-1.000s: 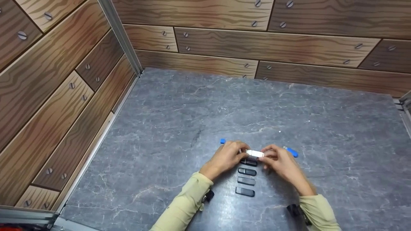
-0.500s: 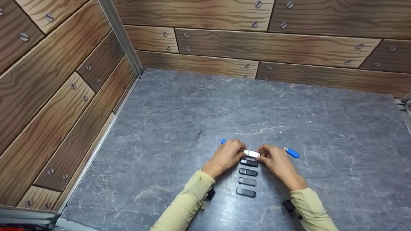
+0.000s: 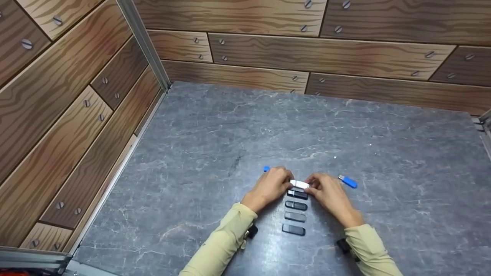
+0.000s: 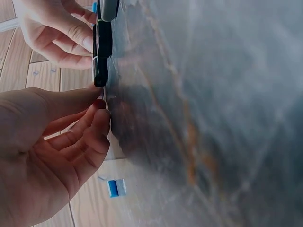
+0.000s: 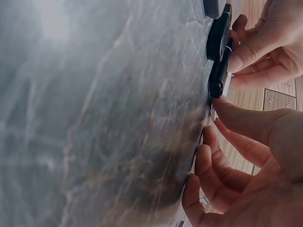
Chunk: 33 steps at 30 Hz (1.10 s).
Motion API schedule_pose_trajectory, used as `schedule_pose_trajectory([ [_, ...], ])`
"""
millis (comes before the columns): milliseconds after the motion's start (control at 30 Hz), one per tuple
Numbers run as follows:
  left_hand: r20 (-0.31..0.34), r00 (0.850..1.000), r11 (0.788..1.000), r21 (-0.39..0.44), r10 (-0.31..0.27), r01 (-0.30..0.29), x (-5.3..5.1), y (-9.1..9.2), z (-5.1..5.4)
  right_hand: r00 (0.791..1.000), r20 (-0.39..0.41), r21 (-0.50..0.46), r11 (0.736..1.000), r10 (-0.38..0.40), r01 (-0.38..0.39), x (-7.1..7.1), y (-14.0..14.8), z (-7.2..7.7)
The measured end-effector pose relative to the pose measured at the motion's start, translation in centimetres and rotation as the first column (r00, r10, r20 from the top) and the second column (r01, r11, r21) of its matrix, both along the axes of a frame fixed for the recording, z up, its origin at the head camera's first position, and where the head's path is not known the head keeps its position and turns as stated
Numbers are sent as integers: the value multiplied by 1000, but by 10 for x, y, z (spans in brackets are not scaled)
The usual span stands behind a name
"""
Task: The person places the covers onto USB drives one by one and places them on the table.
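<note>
A white USB stick (image 3: 299, 184) lies crosswise at the far end of a column of dark USB sticks. My left hand (image 3: 270, 188) pinches its left end between thumb and fingers, and my right hand (image 3: 333, 196) pinches the right end. Just below it in the head view is a black USB stick (image 3: 297, 195), followed by another black stick (image 3: 296, 206), a grey one (image 3: 295, 217) and a dark one with a grey part (image 3: 294, 230). In both wrist views the black sticks largely hide the white one behind them.
To the right of my right hand lies a blue USB stick (image 3: 348, 181) with its metal plug bare. A small blue cap (image 3: 266, 168) sits beyond my left hand. Wood-patterned walls (image 3: 245, 50) bound the grey marbled table (image 3: 199, 153) at the back and left.
Both hands have shifted slightly left with the white USB stick, bringing it over the column's far end. Most of this movement came in the first half second; the other sticks stay put.
</note>
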<state>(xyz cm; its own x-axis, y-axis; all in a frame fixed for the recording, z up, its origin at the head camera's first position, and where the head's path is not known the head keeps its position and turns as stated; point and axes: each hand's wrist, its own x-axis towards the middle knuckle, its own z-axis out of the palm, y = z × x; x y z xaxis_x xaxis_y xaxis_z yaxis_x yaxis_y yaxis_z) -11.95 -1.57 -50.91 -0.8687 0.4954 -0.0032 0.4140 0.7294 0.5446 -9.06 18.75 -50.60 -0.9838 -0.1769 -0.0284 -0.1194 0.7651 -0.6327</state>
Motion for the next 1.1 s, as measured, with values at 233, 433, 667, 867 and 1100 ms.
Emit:
schedule_pose_trajectory([
  [233, -14, 1000, 1000, 25, -19, 19, -1, -2, -1, 1000, 15, 3, 1000, 5, -5, 0, 0, -1],
  [433, 17, 1000, 997, 76, -10, 9, 0, -3, -1, 999, 40, -50, 999, -15, 17, 1, 4, -2],
  [667, 37, 999, 990, 140, 23, -28, 3, -8, -1, 997, 67, -106, 993, -48, 55, 5, 13, 3],
  [867, 73, 995, 977, 196, 73, -86, 2, -16, 3, 992, 34, -109, 986, -119, 122, 6, 25, 7],
  [1100, 60, 991, 967, 217, 121, -131, -1, -29, 9, 981, 3, -97, 976, -194, 194, 9, 43, 10],
])
